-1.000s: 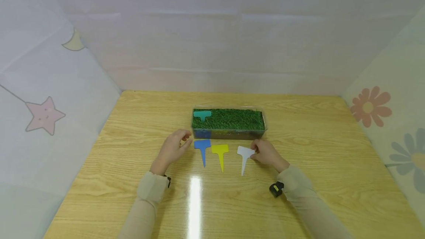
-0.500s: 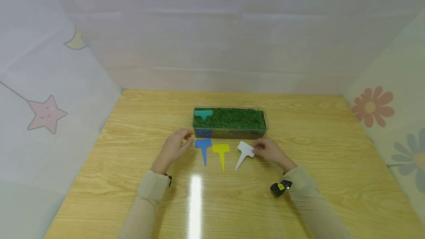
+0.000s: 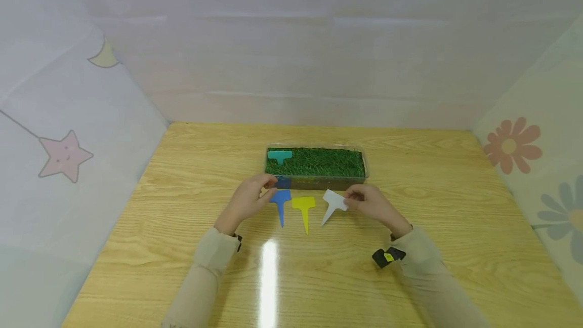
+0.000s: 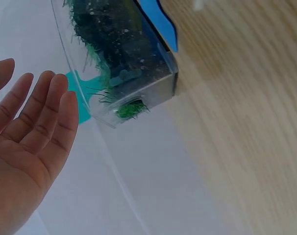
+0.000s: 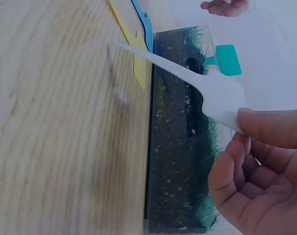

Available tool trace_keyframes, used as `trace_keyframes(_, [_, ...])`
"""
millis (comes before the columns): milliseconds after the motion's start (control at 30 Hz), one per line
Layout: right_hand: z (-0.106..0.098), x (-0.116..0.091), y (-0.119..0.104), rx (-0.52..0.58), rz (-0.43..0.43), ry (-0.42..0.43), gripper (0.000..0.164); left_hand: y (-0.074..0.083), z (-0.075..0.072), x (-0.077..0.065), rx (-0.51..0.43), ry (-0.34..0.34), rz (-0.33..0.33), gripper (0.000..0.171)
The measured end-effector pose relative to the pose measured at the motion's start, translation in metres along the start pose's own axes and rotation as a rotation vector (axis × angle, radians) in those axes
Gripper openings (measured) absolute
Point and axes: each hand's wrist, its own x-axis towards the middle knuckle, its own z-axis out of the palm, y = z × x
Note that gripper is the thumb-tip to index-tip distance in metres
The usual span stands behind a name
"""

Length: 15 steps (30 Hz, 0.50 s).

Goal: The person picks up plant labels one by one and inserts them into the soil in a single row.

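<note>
My right hand (image 3: 373,204) pinches a white T-shaped plant label (image 3: 334,201) by a corner of its head, between thumb and fingers. In the right wrist view that label (image 5: 217,95) is lifted off the table, its pointed stem tilted away. The left hand (image 3: 248,197) hovers by the near left corner of a clear planter box (image 3: 314,182), fingers relaxed and holding nothing. Its thumb overlaps the blue plant label (image 3: 281,202) in the head view; whether they touch, I cannot tell. To the right lies a yellow plant label (image 3: 304,206).
Artificial grass (image 3: 328,163) over dark fill is in the planter. A teal plant label (image 3: 280,156) stands in its left end. Around the wooden table (image 3: 182,166) hang pale printed sheets, and black cameras are strapped to both wrists.
The white label has come up off the table in my right hand, its stem swinging leftward. The left hand has shifted a little right, toward the blue label.
</note>
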Motion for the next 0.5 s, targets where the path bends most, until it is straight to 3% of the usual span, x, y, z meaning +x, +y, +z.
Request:
trace_keyframes(300, [-0.001, -0.001, -0.024, -0.206, -0.242, 0.123, 0.005, 0.011, 0.001, 0.013, -0.124, -0.017, 0.110, 0.020])
trace_keyframes(500, [-0.003, 0.000, -0.034, -0.270, -0.294, 0.151, 0.007, 0.020, 0.002, 0.022, -0.049, -0.043, 0.182, 0.022])
